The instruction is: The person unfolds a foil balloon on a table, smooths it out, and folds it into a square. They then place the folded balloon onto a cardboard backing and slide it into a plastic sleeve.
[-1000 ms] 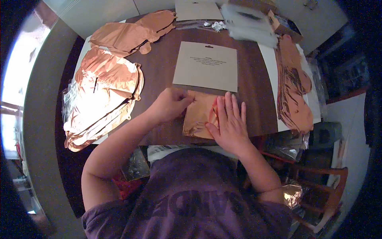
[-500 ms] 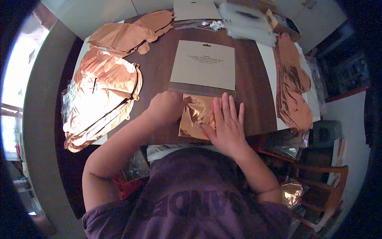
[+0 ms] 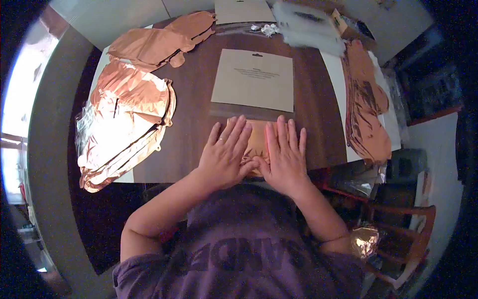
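A folded copper-coloured foil balloon lies at the table's near edge, mostly covered by my two hands. My left hand presses flat on its left side, fingers stretched forward and a ring on one finger. On its right side my right hand also lies flat, fingers spread. Both thumbs meet over the foil near the edge. Just beyond the fingertips is a pale card with a hang hole and small print, with a clear plastic sleeve below it.
Stacks of flat copper foil balloons lie at left, far left and right. At the back are a second card, small white pieces, clear plastic bags and an open box. A wooden chair stands lower right.
My left hand, closed at the foil's upper left corner before, has opened and now lies flat on the foil's left side. My right hand has stayed nearly in place.
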Action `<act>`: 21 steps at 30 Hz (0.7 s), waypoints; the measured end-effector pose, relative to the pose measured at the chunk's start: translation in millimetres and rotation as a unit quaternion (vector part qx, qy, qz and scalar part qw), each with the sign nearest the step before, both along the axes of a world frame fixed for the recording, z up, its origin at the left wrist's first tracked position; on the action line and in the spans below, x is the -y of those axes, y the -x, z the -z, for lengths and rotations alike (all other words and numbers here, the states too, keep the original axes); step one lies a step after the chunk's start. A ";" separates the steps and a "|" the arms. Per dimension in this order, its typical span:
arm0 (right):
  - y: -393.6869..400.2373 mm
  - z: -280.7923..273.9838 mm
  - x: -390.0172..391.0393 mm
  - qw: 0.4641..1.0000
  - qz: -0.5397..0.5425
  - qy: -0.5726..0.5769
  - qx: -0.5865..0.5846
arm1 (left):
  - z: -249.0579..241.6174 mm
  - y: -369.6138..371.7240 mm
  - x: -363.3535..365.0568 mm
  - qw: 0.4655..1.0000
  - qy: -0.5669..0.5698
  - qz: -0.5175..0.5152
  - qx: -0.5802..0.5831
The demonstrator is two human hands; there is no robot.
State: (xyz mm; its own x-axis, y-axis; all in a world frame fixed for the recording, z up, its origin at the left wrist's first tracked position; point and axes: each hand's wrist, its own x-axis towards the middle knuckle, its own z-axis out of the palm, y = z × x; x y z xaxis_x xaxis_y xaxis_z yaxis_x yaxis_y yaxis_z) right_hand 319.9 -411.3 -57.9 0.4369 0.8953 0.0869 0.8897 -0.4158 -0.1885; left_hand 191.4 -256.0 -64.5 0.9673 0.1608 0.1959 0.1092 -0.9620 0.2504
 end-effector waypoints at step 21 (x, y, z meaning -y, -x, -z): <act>-14.6 -9.0 8.4 0.983 -0.019 -0.079 -0.163 | 0.0 23.3 -7.6 0.998 -0.022 -0.056 -0.018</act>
